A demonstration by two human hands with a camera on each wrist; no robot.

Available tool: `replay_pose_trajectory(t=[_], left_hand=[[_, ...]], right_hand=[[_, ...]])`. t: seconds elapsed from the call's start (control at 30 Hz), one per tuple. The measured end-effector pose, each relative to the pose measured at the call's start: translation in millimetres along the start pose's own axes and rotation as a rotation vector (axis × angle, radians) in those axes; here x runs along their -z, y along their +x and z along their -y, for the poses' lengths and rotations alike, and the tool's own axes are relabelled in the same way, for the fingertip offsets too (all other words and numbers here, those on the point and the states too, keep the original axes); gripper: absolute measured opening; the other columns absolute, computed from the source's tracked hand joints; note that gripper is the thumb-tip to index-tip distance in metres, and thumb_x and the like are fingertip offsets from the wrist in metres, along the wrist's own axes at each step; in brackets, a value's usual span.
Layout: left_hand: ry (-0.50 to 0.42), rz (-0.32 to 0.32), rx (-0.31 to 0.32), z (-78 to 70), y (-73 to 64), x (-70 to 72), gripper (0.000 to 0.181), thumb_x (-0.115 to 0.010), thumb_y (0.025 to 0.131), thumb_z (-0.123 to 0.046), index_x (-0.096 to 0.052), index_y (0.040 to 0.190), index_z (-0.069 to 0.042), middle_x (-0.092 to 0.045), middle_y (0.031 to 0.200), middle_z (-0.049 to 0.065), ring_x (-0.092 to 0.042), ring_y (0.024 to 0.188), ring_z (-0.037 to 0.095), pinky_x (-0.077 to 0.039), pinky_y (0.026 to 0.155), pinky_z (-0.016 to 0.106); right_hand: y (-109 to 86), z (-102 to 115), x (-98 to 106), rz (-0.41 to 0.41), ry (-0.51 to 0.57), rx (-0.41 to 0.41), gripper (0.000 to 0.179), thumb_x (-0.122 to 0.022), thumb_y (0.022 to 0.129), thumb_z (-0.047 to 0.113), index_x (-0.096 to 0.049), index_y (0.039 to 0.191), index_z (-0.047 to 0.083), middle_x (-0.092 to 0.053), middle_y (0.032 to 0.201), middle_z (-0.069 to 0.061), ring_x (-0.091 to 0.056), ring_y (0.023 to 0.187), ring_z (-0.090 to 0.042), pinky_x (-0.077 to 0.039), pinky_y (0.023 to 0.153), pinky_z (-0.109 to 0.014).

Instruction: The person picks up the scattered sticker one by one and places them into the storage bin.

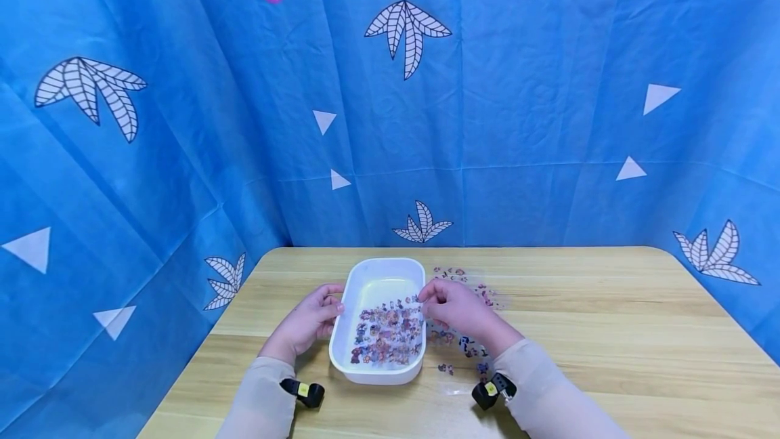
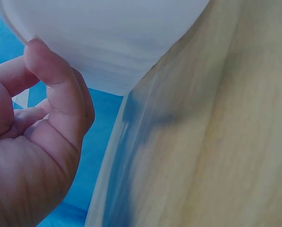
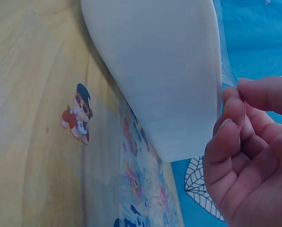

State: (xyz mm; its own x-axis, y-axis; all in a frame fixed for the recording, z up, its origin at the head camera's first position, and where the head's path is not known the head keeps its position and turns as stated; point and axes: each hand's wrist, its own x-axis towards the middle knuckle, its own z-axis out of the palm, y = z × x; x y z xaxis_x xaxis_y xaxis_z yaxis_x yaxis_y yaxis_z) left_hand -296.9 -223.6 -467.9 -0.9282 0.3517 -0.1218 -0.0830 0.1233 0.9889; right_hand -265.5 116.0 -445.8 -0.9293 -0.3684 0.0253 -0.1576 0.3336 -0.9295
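Observation:
A white plastic tub (image 1: 379, 377) stands on the table, with a clear sheet of small colourful cartoon stickers (image 1: 390, 337) lying over its inside. My left hand (image 1: 312, 320) grips the tub's left side; in the left wrist view the thumb (image 2: 46, 61) is at the rim and the other fingers are partly hidden behind it. At the right rim, my right hand (image 1: 458, 307) pinches the edge of the sticker sheet between thumb and forefinger. From the right wrist, a strip of the clear film (image 3: 227, 71) shows beyond the tub wall, beside the fingertips.
More clear sticker sheets (image 1: 451, 337) lie on the wooden table (image 1: 609, 330) right of the tub, partly under my right forearm. A dog sticker (image 3: 77, 116) shows near the tub in the right wrist view. A blue patterned curtain (image 1: 518, 120) hangs behind and at the sides.

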Motion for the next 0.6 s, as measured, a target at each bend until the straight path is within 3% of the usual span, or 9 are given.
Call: replay_pose_trajectory(t=[0.17, 0.6], left_hand=[[0.006, -0.001, 0.005, 0.3, 0.5, 0.1, 0.055, -0.061, 0.099, -0.011, -0.038, 0.148, 0.0, -0.054, 0.104, 0.012, -0.061, 0.083, 0.017, -0.056, 0.065, 0.026], [0.006, 0.014, -0.004, 0.5, 0.1, 1.2, 0.056, -0.061, 0.1, -0.011, -0.037, 0.148, 0.001, -0.055, 0.104, 0.013, -0.06, 0.082, 0.017, -0.055, 0.065, 0.026]], right_hand=[[-0.5, -0.6, -0.4, -0.01, -0.05, 0.019, 0.015, -0.069, 0.094, 0.018, -0.067, 0.107, 0.013, -0.06, 0.078, -0.004, -0.055, 0.065, -0.02, -0.05, 0.063, -0.037], [-0.6, -0.5, -0.2, -0.03, -0.066, -0.009, 0.014, -0.07, 0.093, 0.022, -0.067, 0.103, 0.014, -0.06, 0.078, -0.005, -0.055, 0.065, -0.021, -0.049, 0.061, -0.037]])
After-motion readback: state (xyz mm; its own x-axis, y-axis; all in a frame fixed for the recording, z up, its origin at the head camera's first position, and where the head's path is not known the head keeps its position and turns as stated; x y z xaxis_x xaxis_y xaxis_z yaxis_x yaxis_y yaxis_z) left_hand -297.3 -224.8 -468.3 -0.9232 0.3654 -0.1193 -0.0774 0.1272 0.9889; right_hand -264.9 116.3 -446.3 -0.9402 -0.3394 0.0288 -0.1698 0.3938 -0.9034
